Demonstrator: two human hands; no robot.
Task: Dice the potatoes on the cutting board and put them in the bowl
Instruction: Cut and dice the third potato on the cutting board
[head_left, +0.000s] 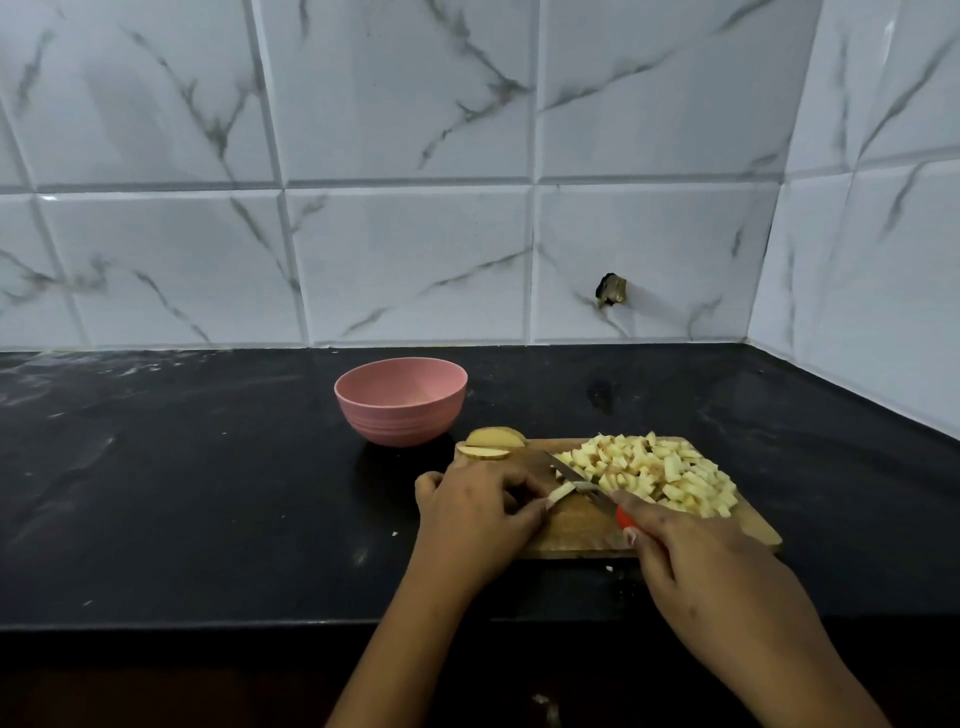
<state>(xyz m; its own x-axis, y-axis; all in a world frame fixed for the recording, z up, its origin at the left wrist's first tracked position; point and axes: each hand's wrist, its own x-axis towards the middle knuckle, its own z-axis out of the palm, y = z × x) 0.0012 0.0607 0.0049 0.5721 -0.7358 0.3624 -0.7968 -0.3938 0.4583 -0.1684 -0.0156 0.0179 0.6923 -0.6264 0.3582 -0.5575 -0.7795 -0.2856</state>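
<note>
A brown wooden cutting board (571, 530) lies on a black desk (208, 493). On the right half of the board sits a big heap of little potato cubes (660, 473). They are pale yellow and piled close together. At the far left corner of the board lie two potato slices (493, 444) with brown skin on their edges. The left hand (478, 512) rests on the left part of the board. Its fingers (524, 501) are curled in and pinch a small pale potato strip (561, 492) near the middle of the board. A knife (576, 475) lies slanted across the middle of the board, with its tip pointing toward the far left corner. Its blade meets the right end of the strip, and the heap of cubes is just beside the blade on the other side. The right hand (701, 566) is over the front right part of the board. Its fingers are wrapped tight around the knife's red handle, and one finger is stretched out along the top of the blade. A pink bowl (395, 421) stands upright on the desk just past the far left corner of the board, near the two slices. A few tiny white bits (610, 569) lie on the desk by the front edge of the board. Behind the board stands a wall (415, 208) of shiny white tiles with grey lines. One tile, behind the right side of the board, has a small dark hole (612, 290).
</note>
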